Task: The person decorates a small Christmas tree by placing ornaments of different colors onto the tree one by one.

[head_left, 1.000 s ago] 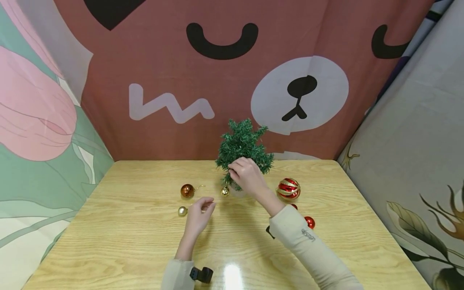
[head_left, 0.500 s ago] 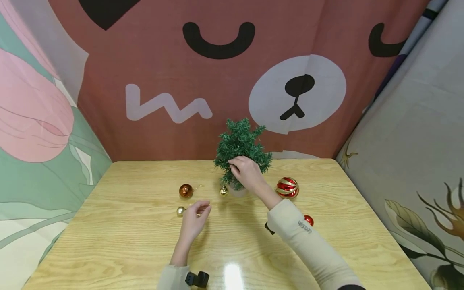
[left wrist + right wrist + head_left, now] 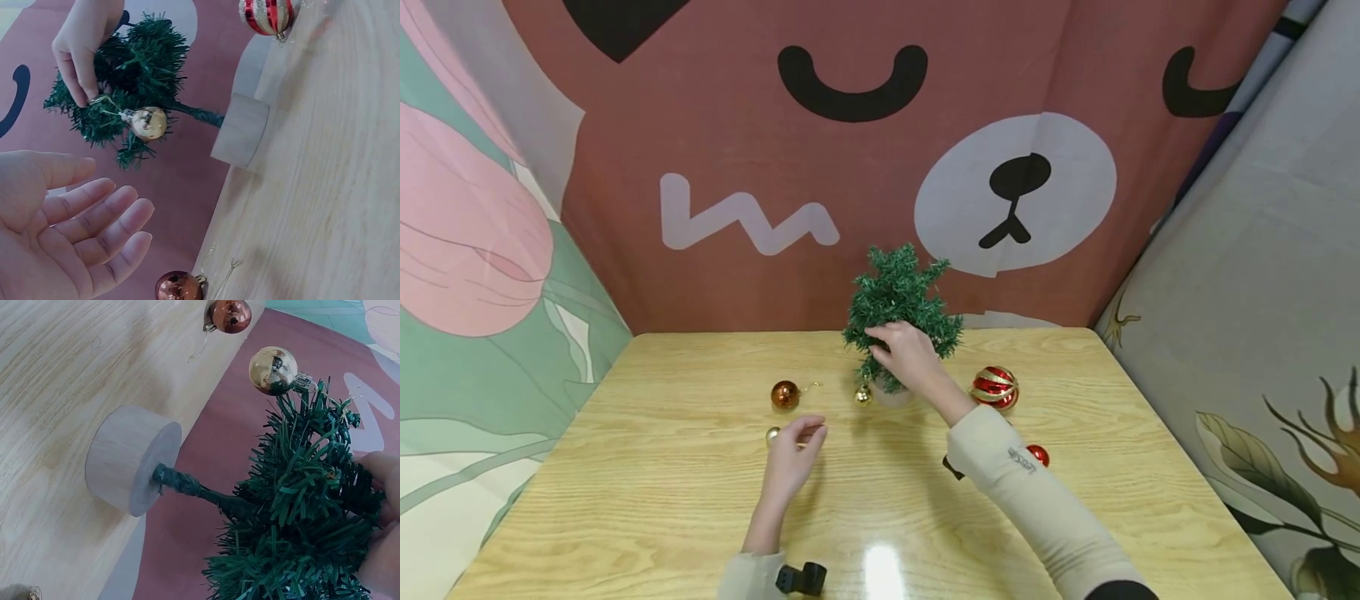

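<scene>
One tree, one hanging gold bauble.

Looking like a small booth screened off with printed cloth, though leaving unclear any choice between home, office and studio. Facing, at twelve o'clock, a brown hanging bearing a cartoon animal face and showing a crease down through the muzzle. Having at nine o'clock a green-and-pink floral drape and at three o'clock a pale drape with leaves and blooms. Enclosing on three sides a wood-grain counter, running back to the brown hanging and catching a bright patch of light at six o'clock.
</scene>
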The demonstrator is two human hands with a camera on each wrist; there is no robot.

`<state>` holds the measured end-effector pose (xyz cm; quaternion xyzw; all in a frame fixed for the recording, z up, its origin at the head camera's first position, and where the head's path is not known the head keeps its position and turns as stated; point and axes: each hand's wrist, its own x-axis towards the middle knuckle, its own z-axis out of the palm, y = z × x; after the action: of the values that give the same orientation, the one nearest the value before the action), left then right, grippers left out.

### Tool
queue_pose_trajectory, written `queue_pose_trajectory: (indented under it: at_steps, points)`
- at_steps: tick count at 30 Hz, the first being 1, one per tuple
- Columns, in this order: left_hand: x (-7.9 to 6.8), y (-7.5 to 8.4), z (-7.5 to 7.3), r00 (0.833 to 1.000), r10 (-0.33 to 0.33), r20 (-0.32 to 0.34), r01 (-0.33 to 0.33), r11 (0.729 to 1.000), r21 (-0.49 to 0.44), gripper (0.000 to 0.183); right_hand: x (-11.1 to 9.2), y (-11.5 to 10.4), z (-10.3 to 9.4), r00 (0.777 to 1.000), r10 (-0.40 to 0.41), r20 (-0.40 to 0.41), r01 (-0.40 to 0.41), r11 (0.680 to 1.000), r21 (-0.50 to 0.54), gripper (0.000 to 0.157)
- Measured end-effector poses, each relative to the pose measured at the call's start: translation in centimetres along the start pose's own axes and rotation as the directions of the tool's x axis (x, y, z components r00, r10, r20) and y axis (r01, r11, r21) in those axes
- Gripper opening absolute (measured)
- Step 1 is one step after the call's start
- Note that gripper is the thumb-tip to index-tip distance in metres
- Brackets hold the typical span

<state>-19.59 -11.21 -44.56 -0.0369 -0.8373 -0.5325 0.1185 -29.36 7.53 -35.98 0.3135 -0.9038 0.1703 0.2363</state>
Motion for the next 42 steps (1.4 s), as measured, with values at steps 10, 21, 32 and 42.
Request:
queue_pose_trajectory:
  at_steps: [10,21,32,42]
  points:
    - [0.1,-0.7,-1.1,0.999,-0.017,-0.045,0.017,1.0,-0.007,0.019,0.5,0.1,0.1,0.999,0.031,0.022,-0.032,0.999,0.033,0.024]
    - [-0.1,-1.9,-1.9,0.998,-0.018,-0.067,0.019,1.0,0.001,0.02,0.6,0.2,0.3,0.998,0.046,0.048,-0.047,0.999,0.027,0.022]
    - [0.2,-3.3,-2.9,0.993,-0.07,-0.095,0.068,0.997,-0.024,0.021,0.4,0.3,0.2,0.996,0.057,0.075,-0.059,0.998,0.028,0.021]
    - [0.6,-4.0,-3.8,0.984,-0.109,-0.143,0.111,0.994,0.003,0.02,0.4,0.1,0.1,0.993,0.064,0.095,-0.067,0.997,0.032,0.022]
